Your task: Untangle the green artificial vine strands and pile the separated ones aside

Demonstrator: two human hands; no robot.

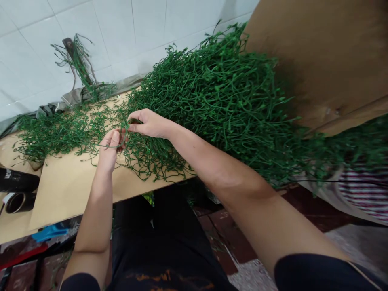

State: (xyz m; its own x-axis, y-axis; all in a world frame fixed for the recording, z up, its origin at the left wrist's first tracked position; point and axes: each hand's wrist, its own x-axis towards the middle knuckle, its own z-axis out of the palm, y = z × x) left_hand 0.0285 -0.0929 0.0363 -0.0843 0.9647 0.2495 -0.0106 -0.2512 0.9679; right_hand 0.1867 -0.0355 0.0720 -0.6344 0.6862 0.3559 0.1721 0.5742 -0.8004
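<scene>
A thin green artificial plant stem [109,146] runs across the fingers of my left hand [111,139], which is closed on it with the thumb on top. My right hand [147,123] meets it from the right, thumb and forefinger pinched on a green stem at the left hand's fingertips. Just beyond and beside my right hand rises a large heap of green plastic stems [212,93] with small bud-like tips. A lower spread of similar stems [57,131] lies to the left of my hands.
Cardboard [69,188] covers the work surface. A black tumbler [18,180] and a dark open cup [20,202] lie at the left edge. More stems hang on a wall hook [71,50]. A large cardboard sheet [327,60] leans at right, above a striped cloth [363,190].
</scene>
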